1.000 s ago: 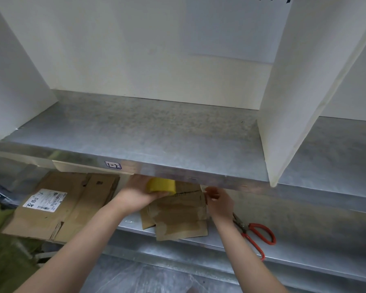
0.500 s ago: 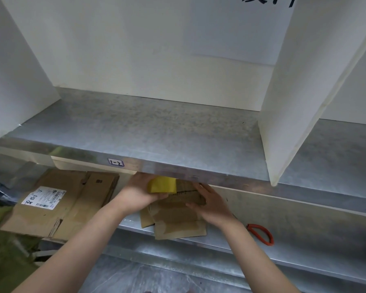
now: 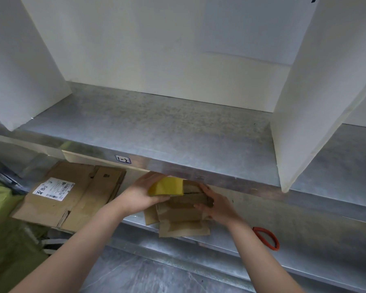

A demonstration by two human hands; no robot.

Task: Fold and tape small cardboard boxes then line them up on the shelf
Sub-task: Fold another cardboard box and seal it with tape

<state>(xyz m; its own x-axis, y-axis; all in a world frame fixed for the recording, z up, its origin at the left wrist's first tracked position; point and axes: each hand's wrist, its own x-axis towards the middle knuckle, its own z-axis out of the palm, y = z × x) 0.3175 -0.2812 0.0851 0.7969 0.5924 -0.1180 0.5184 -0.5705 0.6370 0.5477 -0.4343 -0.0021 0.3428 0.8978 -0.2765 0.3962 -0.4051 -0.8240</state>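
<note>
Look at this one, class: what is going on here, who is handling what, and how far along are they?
A person works at the lower shelf of a metal rack. The left hand holds a yellow object, possibly tape, against a small cardboard box that the right hand grips at its other end. Flat cardboard pieces lie underneath, with red-handled scissors to the right.

Small cardboard box (image 3: pixel 193 198) touching yellow tape roll (image 3: pixel 166 187)
</note>
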